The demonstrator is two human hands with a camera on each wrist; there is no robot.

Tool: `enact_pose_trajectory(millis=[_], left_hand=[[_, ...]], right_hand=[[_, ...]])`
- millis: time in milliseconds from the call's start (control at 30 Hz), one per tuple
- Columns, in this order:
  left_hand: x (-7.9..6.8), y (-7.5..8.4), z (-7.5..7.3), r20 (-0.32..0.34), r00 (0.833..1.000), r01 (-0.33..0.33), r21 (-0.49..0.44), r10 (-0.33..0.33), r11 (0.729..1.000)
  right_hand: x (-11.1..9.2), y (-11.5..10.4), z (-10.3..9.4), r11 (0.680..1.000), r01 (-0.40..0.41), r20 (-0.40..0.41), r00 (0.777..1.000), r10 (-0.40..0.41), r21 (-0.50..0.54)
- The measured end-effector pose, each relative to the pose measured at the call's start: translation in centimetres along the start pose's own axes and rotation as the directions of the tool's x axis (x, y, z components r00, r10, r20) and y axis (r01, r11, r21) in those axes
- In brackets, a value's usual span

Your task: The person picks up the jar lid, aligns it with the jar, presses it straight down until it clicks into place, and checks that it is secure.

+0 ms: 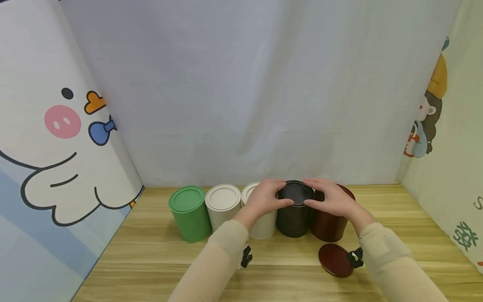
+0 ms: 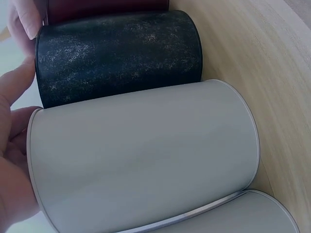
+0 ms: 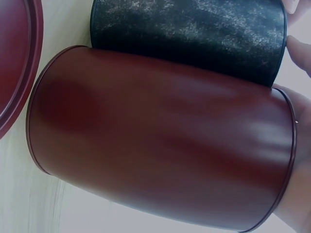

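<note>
A black canister (image 1: pixel 293 222) stands upright in a row of canisters, its round black lid (image 1: pixel 296 192) on top. My left hand (image 1: pixel 264 196) grips the lid's left edge, thumb toward the front and fingers toward the back. From the opposite side my right hand (image 1: pixel 332 198) holds the right edge the same way. Beneath the right hand is a dark red canister (image 3: pixel 160 136), its top largely hidden by that hand. A white canister (image 2: pixel 141 155) stands under the left hand, touching the black one in the left wrist view.
Farther left stand a second white canister (image 1: pixel 222 209) and a green canister (image 1: pixel 191 222), both lidded. A loose dark red lid (image 1: pixel 335 261) lies on the wooden table (image 1: pixel 279 272) in front of the dark red canister. A pale curtain (image 1: pixel 241 105) hangs close behind the row.
</note>
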State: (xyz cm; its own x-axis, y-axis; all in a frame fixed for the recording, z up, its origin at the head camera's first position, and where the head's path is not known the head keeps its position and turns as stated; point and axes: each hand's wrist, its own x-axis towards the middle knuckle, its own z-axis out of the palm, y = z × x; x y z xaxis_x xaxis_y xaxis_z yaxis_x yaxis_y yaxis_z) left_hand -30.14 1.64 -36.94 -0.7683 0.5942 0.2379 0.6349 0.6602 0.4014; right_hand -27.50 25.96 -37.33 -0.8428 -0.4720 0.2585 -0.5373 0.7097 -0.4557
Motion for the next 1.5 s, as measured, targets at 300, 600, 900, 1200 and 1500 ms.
enact_pose_trajectory(millis=[300, 600, 900, 1200, 1500], left_hand=[[-0.7, -0.1, 0.0, -0.021, 0.998, -0.059, 0.043, 0.06, 0.997], [-2.8, 0.9, 0.6, -0.097, 0.968, -0.191, 0.319, 0.232, 0.928], [-3.8, 0.8, 1.6, -0.121, 0.955, -0.198, 0.423, 0.271, 0.884], [-4.1, 0.5, 2.2, -0.137, 0.958, -0.162, 0.471, 0.253, 0.867], [-4.2, 0.7, 2.1, -0.129, 0.964, -0.148, 0.468, 0.234, 0.871]], right_hand=[[0.0, 0.0, 0.0, 0.999, 0.035, -0.023, 0.999, -0.035, -0.018], [0.5, 0.2, -0.1, 0.996, 0.07, -0.027, 0.997, -0.071, -0.053], [1.4, 0.2, 0.2, 0.992, 0.099, 0.034, 0.995, -0.097, -0.076], [1.8, 0.3, 0.3, 0.99, 0.119, 0.073, 0.991, -0.113, -0.08], [2.0, 0.2, 0.2, 0.994, 0.079, 0.091, 0.993, -0.071, -0.081]])
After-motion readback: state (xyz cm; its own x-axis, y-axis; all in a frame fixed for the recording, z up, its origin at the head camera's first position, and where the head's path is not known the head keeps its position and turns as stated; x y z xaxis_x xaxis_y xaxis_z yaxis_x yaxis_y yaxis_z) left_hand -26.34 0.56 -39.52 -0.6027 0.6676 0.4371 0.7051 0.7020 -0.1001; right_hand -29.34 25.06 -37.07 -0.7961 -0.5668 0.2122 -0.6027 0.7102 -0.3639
